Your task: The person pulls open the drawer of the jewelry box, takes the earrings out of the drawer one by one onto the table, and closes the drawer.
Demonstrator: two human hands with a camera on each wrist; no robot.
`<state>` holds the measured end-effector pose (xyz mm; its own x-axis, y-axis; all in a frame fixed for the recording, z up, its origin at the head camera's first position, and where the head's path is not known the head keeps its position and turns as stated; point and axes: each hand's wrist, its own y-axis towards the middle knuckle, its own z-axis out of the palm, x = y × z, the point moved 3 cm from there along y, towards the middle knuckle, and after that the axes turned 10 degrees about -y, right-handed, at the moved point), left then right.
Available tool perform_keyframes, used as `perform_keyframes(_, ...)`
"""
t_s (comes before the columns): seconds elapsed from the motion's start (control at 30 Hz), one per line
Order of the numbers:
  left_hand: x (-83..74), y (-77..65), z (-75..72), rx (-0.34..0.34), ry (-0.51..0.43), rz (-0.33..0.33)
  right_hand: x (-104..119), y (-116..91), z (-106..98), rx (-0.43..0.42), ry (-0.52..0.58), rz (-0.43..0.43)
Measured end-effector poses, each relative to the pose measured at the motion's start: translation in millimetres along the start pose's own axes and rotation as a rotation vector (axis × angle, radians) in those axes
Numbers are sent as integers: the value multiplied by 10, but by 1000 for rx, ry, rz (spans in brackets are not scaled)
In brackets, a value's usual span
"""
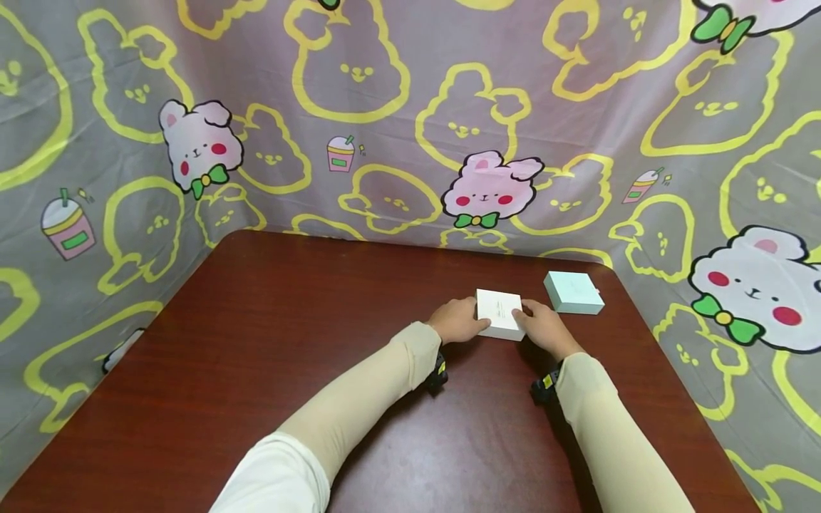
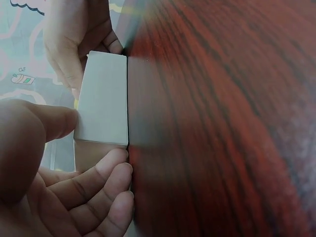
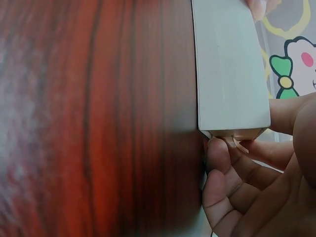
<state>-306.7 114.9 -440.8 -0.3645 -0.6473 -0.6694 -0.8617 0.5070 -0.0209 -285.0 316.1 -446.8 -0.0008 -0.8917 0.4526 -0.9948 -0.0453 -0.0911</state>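
Note:
A flat white box (image 1: pixel 499 306) with small print on its lid lies on the table, between both hands. My left hand (image 1: pixel 457 320) holds it by its left end, thumb on the top edge and fingers curled against the side near the tabletop. At the other end my right hand (image 1: pixel 545 331) grips the box, its thumb over the top. A small ribbon tab (image 3: pixel 241 145) sticks out of that end, close to the right fingers (image 3: pixel 217 155). The long near side (image 2: pixel 103 98) of the box faces the left wrist camera. The box's underside is hidden.
A pale mint-green box (image 1: pixel 574 292) sits just beyond the right hand, near the table's right edge, with a small tab on its right side. The dark red wooden table (image 1: pixel 256 335) meets a patterned cloth (image 1: pixel 385 142) behind and at the sides.

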Motion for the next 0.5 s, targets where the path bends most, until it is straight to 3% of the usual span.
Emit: perform_keyframes(0.5, 51, -101, -63, 7, 12, -17, 100, -28, 4, 24, -28, -35)
